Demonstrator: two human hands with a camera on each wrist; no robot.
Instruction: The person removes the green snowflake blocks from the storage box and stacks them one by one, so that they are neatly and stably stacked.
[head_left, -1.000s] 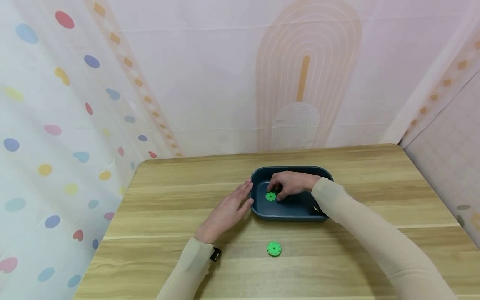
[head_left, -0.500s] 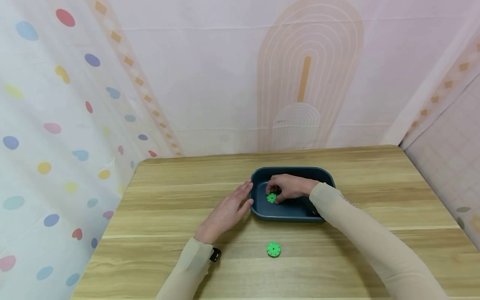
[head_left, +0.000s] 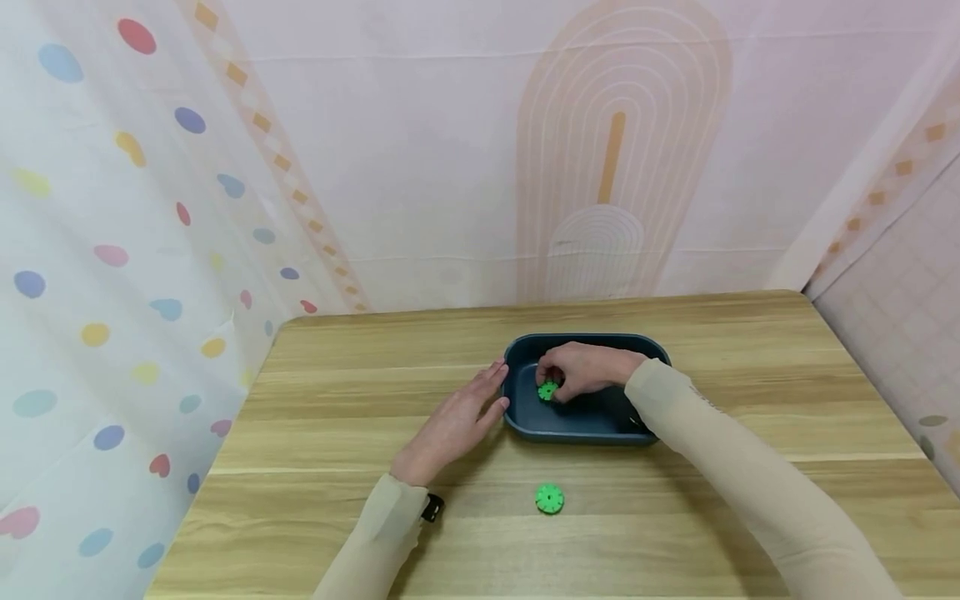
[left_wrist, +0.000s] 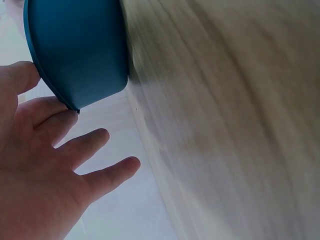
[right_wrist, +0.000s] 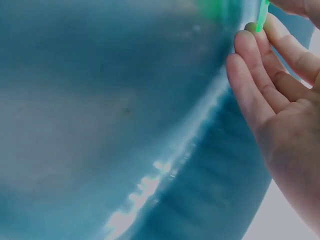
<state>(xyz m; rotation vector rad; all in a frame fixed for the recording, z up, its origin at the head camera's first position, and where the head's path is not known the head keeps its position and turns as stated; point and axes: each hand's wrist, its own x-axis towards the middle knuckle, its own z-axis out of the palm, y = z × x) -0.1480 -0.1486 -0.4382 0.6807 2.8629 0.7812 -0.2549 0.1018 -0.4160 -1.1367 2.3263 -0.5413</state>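
A dark blue rectangular tub (head_left: 585, 437) with rounded corners stands on the wooden table. Inside it, my right hand (head_left: 585, 368) pinches a green disc (head_left: 548, 391) with a notched edge. The right wrist view shows the same green disc (right_wrist: 262, 15) edge-on between thumb and fingers, above the tub floor. My left hand (head_left: 450, 425) touches the tub's left end with thumb and fingertips. Its fingers lie fairly straight, and in the left wrist view two fingers (left_wrist: 107, 180) extend free of the tub wall (left_wrist: 80, 50).
Another green notched disc (head_left: 550, 499) lies on the table (head_left: 315, 467) in front of the tub. A black wristband (head_left: 432, 507) shows at the left cuff. Behind the table hangs a patterned curtain (head_left: 420, 167); a dotted one (head_left: 67, 350) is at the left.
My right hand has closed its fingers and thumb on the green disc in the tub and raised it slightly. My left hand has stayed at the tub's left end.
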